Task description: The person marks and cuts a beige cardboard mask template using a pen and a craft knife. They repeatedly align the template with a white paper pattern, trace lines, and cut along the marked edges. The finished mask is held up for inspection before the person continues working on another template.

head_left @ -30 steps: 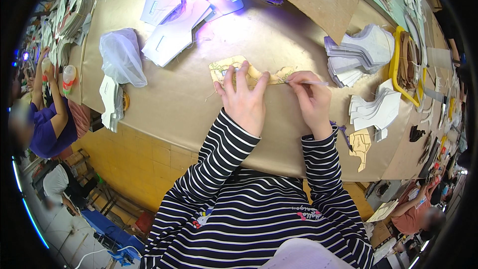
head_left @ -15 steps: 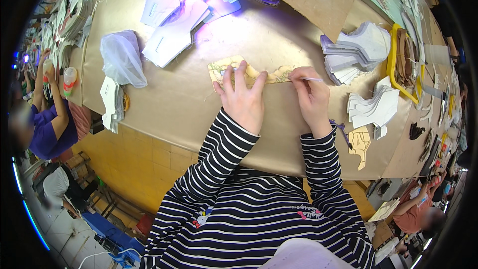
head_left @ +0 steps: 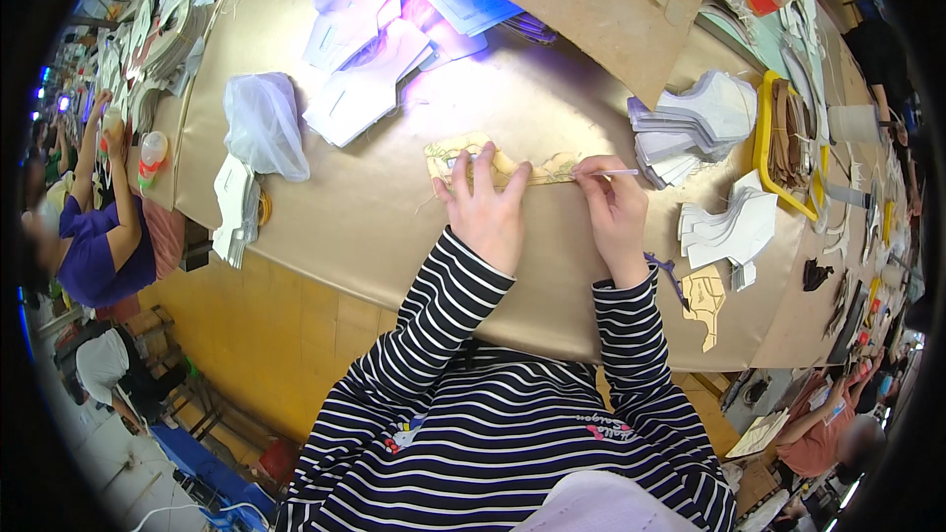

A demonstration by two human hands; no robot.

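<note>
A long yellow patterned piece (head_left: 552,169) lies flat on the gold-brown table covering. Across its left part my left hand (head_left: 485,202) rests with the fingers spread, pressing it down and hiding some of it. At its right end, my right hand (head_left: 613,212) pinches a thin whitish pen-like stick (head_left: 619,172) between thumb and fingers. The stick's tip is hidden by the fingertips. By my right wrist lie a purple-handled tool (head_left: 668,274), partly covered by the sleeve, and a small yellow cut-out template (head_left: 703,303) with dark lines.
To the right are stacks of white cut pieces (head_left: 729,222) and a yellow tray (head_left: 765,143) of brown strips. White pieces (head_left: 365,89) lie under bright light behind my hands. A translucent bag (head_left: 264,123) sits at left. A brown board (head_left: 601,10) covers the far side. Co-workers sit at both sides.
The table and everything on it sit slightly lower in the picture. My right hand has shifted a little against the piece, and the stick lies more level. My left hand stays spread on the piece.
</note>
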